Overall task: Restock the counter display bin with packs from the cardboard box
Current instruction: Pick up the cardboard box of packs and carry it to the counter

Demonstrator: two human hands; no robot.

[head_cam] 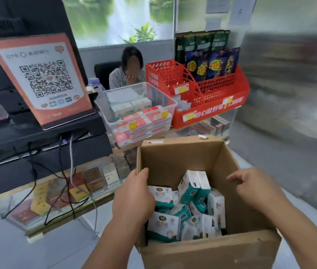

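An open cardboard box (179, 158) stands low in front of me with several white-and-teal packs (194, 187) lying loose inside. My left hand (134, 199) is closed over the box's left wall, thumb outside and fingers inside beside a pack. My right hand (250, 181) hovers above the box's right wall, fingers apart and pointing left, holding nothing. On the glass counter beyond sits a clear plastic display bin (165, 98) partly filled with white-green and red-white packs.
A red mesh display rack (212, 105) with dark snack bags stands right of the bin. A QR-code sign (39, 78) and a black register with dangling cables are on the left. A person sits behind the counter (128, 74). The glass counter holds cartons underneath.
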